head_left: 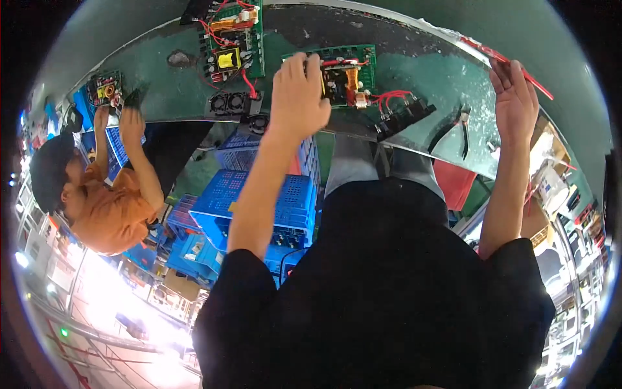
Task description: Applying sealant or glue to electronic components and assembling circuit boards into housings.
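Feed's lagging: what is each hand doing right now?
Left hand: closed on the circuit board.
Right hand: holding a red wire.

Both bare forearms come up from black short sleeves and reach forward, well apart. The left hand (pixel 297 91) lies palm down with its back to the camera, fingers together and curled forward over what lies under it. The right hand (pixel 515 97) is raised further out to the side, its fingers bent in a loose grip.
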The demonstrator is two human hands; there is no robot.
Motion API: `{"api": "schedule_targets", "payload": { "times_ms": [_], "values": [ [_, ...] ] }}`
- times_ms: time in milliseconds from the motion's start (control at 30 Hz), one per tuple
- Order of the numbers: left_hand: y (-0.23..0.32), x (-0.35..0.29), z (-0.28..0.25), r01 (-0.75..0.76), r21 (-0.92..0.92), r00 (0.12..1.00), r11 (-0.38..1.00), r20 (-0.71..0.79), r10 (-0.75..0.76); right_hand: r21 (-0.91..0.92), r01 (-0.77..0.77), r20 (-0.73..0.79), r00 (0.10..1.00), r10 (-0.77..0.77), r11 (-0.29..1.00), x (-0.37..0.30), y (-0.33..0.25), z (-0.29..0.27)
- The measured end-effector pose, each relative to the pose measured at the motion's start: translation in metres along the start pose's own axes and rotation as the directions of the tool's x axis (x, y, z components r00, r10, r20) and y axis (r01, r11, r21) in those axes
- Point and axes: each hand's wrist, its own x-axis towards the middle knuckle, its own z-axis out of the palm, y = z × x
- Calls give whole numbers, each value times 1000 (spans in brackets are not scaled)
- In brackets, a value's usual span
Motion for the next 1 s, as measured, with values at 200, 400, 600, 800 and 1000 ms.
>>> {"api": "schedule_targets", "payload": {
  "times_ms": [200,400,600,800,1000],
  "values": [
    [2,-12,-16,-123,-17,989,992,83,124,57,-88,-252,962,100,994,-58,7,-37],
    [1,10,-10,-323,40,942,946,-86,325,275,-63,-339,928,158,959,-112,25,-58],
    [56,38,0,-807,264,588,529,445,675,295,-31,-409,899,156,955,-137,13,-74],
    [92,28,39,-840,283,538,463,542,645,292,55,-506,856,105,955,-155,-14,-114],
    [82,75,31,-749,236,649,619,446,616,325,129,-553,830,78,937,-171,-15,-139]
  ]
}}
